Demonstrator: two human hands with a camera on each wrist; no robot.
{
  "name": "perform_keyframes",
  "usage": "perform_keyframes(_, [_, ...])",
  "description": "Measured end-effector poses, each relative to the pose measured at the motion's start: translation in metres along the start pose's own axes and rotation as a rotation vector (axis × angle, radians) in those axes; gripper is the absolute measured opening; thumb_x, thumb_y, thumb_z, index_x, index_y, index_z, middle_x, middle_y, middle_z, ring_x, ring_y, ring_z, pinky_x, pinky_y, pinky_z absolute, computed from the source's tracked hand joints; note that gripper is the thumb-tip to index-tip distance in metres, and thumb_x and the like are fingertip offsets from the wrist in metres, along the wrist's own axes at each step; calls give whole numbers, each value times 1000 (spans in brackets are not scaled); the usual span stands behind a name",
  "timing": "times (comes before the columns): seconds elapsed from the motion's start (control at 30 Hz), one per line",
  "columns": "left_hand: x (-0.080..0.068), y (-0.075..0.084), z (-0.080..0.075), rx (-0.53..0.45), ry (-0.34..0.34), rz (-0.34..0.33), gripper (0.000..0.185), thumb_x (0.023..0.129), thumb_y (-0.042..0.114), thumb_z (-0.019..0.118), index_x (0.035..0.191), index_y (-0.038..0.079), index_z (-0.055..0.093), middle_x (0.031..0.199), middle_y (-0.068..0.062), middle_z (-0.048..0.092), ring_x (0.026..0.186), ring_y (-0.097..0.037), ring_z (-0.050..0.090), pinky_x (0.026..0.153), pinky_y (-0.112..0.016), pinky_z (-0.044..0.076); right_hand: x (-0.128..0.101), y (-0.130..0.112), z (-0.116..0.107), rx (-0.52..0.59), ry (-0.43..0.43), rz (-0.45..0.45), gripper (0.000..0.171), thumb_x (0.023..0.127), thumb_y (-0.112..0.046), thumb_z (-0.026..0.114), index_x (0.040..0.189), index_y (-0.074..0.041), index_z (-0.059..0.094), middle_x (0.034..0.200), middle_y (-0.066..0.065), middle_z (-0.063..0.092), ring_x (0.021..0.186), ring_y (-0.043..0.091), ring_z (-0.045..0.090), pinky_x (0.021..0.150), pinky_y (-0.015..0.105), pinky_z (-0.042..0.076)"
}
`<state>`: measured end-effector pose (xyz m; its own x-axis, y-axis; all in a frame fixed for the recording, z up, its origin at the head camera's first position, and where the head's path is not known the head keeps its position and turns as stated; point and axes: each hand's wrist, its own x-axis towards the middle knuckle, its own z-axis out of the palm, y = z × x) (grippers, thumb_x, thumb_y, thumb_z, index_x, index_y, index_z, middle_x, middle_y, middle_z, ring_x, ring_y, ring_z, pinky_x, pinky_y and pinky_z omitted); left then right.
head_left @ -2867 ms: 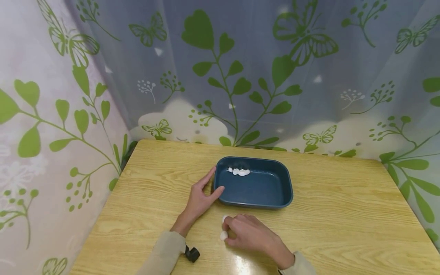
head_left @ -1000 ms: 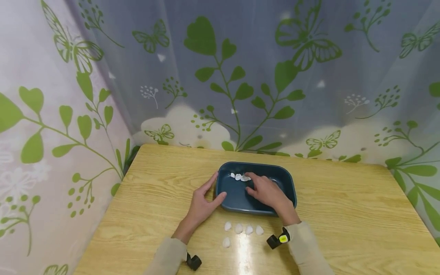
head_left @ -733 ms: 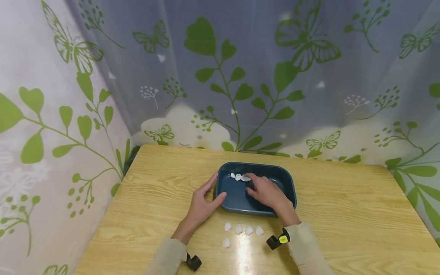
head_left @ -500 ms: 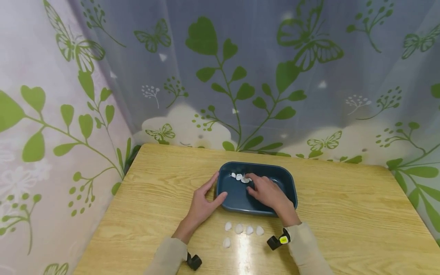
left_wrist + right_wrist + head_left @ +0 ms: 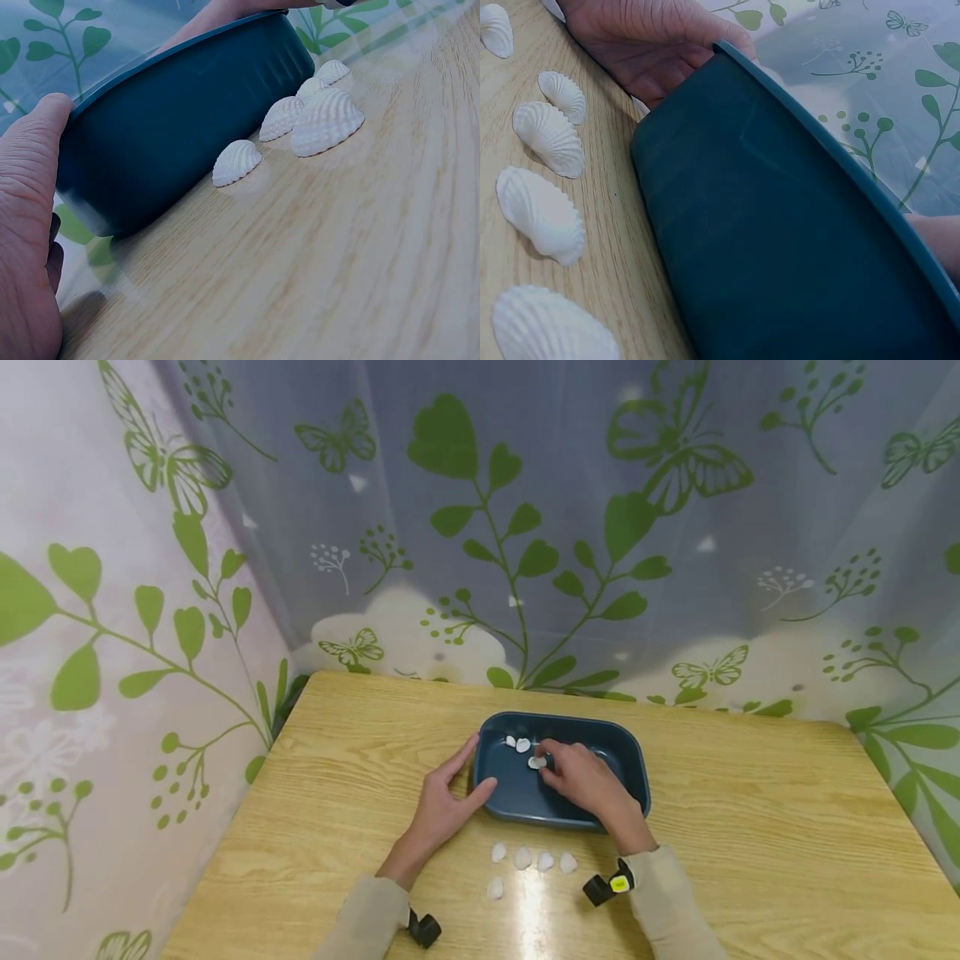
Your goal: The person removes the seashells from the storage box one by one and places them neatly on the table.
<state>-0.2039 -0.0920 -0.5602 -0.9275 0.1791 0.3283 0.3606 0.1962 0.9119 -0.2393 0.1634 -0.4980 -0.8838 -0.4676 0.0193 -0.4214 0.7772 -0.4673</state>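
A dark blue rectangular tub [image 5: 525, 818] stands on the table. My left hand [image 5: 442, 806] rests against its left front corner, fingers straight along the outside and thumb at the rim. Inside the tub, my right hand [image 5: 585, 777] pinches a white seashell [image 5: 536, 762] between thumb and fingertips, close over the floor. Two more white seashells [image 5: 522, 745] lie near the back left wall. In front of the tub are several ribbed white seashells on the wood: a row, with one seashell [image 5: 495, 887] nearer me. The tub's wall hides my right fingers in both wrist views.
The pale wooden table [image 5: 322, 752] reaches back to a grey-blue curtain [image 5: 360, 527] printed with green leaves and butterflies. Each wrist carries a small black camera, the left camera [image 5: 425, 931] and the right camera [image 5: 597, 889] both close above the table.
My right hand has gone from the seashells on the table into the tub. It has since drawn one seashell forward from the line at the back. My left hand stays at the corner.
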Motion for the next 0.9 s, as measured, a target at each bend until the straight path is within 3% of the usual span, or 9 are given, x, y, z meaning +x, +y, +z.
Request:
perform_keyframes(0.57, [1,4,1,6,-5,-18,71,97,27,78,159,18,46,162,4,44,150,-13,39,124,-33,34,0,3,0,-6,-3,-41,14,100,-11,70,113,-8,75,68,-7,56,53,7,44,51,23,37])
perform_keyframes(0.67, [1,5,0,-2,5,-10,70,96,24,79,158,17,47,162,3,45,150,-15,40,124,-35,34,1,2,0,-3,-7,-47,15,102,-12,68,114,-6,74,76,-3,63,58,9,47,58,27,44])
perform_keyframes(0.77, [0,4,0,-2,11,-2,70,96,23,79,158,16,48,161,2,46,150,-17,41,124,-36,34,1,1,0,-4,-26,-41,17,105,-14,65,116,-5,73,92,2,71,71,13,59,73,37,54])
perform_keyframes(0.9, [0,3,1,1,9,-8,70,96,23,79,158,17,48,161,5,45,150,-14,41,124,-33,34,0,1,-1,10,-59,-35,16,107,-13,60,113,-7,73,100,2,72,82,15,61,82,43,54])
